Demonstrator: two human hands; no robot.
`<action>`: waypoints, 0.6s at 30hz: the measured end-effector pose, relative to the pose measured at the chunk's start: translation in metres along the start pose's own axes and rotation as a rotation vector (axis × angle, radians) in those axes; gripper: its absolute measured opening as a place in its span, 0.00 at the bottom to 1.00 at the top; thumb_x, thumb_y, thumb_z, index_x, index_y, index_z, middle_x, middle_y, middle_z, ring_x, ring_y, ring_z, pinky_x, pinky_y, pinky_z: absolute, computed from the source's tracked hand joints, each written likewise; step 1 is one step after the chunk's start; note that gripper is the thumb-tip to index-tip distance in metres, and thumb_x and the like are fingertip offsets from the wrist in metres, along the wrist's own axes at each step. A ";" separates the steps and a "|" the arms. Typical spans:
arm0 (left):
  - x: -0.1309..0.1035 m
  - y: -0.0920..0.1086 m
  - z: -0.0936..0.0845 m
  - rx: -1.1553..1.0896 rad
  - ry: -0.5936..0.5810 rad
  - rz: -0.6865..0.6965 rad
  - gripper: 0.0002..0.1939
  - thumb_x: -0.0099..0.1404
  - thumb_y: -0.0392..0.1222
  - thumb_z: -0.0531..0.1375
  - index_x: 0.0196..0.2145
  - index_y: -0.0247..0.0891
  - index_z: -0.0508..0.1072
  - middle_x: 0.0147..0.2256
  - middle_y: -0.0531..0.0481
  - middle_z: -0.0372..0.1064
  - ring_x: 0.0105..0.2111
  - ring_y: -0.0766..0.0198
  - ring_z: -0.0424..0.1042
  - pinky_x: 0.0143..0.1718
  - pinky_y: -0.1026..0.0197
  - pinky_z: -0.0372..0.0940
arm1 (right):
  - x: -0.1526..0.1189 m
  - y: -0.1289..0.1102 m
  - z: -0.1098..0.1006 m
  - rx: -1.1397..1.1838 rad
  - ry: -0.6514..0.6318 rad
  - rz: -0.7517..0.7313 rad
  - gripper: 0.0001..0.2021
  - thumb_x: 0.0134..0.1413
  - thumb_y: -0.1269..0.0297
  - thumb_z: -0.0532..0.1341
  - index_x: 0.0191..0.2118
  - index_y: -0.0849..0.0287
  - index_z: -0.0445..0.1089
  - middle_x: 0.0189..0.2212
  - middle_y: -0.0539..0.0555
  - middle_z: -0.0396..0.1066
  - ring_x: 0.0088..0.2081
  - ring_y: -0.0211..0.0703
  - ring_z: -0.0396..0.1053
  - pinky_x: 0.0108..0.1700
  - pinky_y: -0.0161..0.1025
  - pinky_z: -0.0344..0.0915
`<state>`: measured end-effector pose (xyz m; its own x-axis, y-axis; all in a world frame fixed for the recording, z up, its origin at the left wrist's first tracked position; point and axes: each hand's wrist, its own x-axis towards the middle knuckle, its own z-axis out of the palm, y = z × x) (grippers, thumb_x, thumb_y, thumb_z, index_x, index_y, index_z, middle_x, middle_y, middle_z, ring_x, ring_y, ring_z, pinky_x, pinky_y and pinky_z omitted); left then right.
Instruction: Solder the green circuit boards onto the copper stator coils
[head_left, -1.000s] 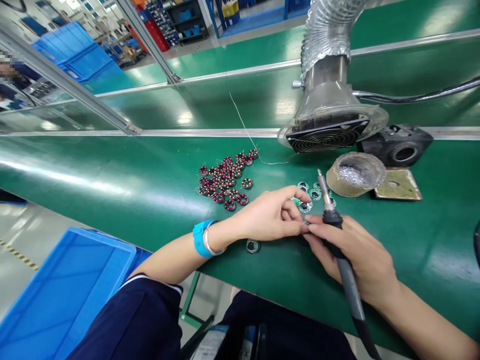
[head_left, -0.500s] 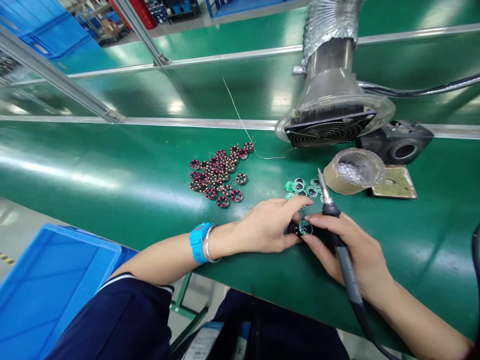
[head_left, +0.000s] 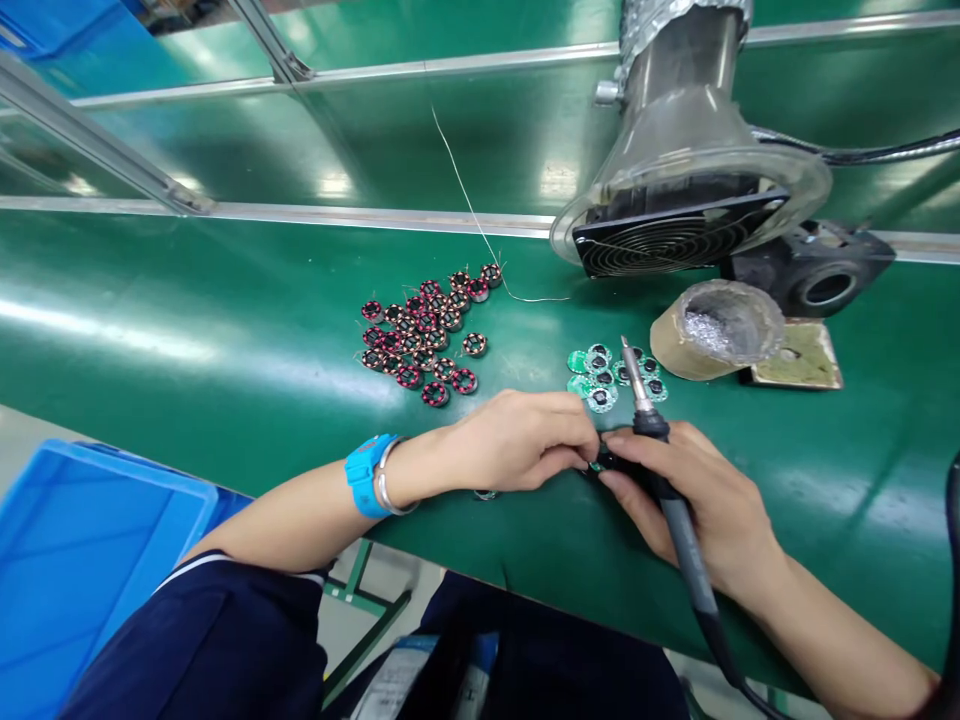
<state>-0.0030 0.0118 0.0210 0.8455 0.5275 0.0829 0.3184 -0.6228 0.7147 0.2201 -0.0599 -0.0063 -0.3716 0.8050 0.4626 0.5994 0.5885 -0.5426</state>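
My left hand (head_left: 521,440) is closed, its thumb and fingertips pinching a small dark part with a bit of green circuit board (head_left: 596,466), mostly hidden by the fingers. Against the same part rest the thumb and forefinger of my right hand (head_left: 712,495). That hand also grips a soldering iron (head_left: 684,535), its bare tip pointing up and away from me. Just beyond the fingers lies a group of round green circuit boards (head_left: 601,399). Another round board (head_left: 486,494) shows partly below my left hand. Left of centre sit several copper-wound ring coils (head_left: 435,393), some with red.
A fume extractor (head_left: 679,235) hangs at the back right. Beneath it stand a brown tub of silvery bits (head_left: 667,345), a pad (head_left: 806,358) and a dark iron holder (head_left: 829,285). Thin solder wire (head_left: 459,172) curves behind the coils. A blue crate (head_left: 97,560) is at left.
The part between my fingertips has turned, so its round board face no longer shows. A round board has come into view below my left hand. The camera view has shifted slightly.
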 end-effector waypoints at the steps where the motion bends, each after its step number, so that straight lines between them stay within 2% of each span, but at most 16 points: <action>1: 0.000 -0.001 -0.001 -0.024 -0.008 -0.006 0.07 0.68 0.33 0.56 0.38 0.38 0.75 0.39 0.50 0.74 0.39 0.67 0.73 0.41 0.67 0.66 | 0.000 0.000 -0.001 -0.003 -0.006 -0.009 0.21 0.56 0.73 0.64 0.54 0.50 0.64 0.41 0.52 0.75 0.40 0.42 0.73 0.41 0.41 0.71; 4: 0.002 -0.003 -0.005 -0.079 -0.014 -0.028 0.06 0.67 0.32 0.58 0.37 0.37 0.75 0.38 0.50 0.75 0.38 0.67 0.73 0.41 0.67 0.66 | 0.003 -0.001 -0.003 -0.012 -0.005 -0.042 0.21 0.56 0.74 0.63 0.54 0.51 0.64 0.40 0.52 0.75 0.41 0.43 0.73 0.43 0.42 0.71; 9: 0.005 -0.004 -0.009 -0.157 -0.017 -0.063 0.02 0.66 0.36 0.63 0.36 0.36 0.76 0.35 0.52 0.75 0.34 0.68 0.73 0.37 0.67 0.65 | 0.009 -0.002 -0.001 0.000 0.007 -0.067 0.21 0.55 0.74 0.64 0.54 0.53 0.64 0.44 0.55 0.75 0.43 0.44 0.73 0.46 0.44 0.71; 14: 0.006 -0.001 -0.007 -0.222 -0.026 -0.137 0.04 0.64 0.38 0.65 0.34 0.35 0.76 0.31 0.53 0.73 0.30 0.71 0.71 0.31 0.69 0.63 | 0.009 -0.001 0.003 0.020 -0.006 -0.127 0.20 0.55 0.76 0.64 0.52 0.55 0.66 0.38 0.53 0.75 0.42 0.42 0.72 0.46 0.42 0.71; 18: 0.006 0.000 -0.004 -0.256 -0.020 -0.178 0.03 0.64 0.37 0.64 0.34 0.34 0.75 0.31 0.54 0.72 0.28 0.72 0.71 0.30 0.70 0.62 | 0.007 0.001 0.000 0.003 -0.053 -0.175 0.21 0.55 0.78 0.63 0.54 0.57 0.66 0.38 0.54 0.73 0.43 0.42 0.71 0.48 0.43 0.70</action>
<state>0.0005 0.0169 0.0244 0.7952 0.6021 -0.0714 0.3462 -0.3542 0.8687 0.2181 -0.0531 -0.0038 -0.5068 0.6933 0.5123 0.5203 0.7198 -0.4595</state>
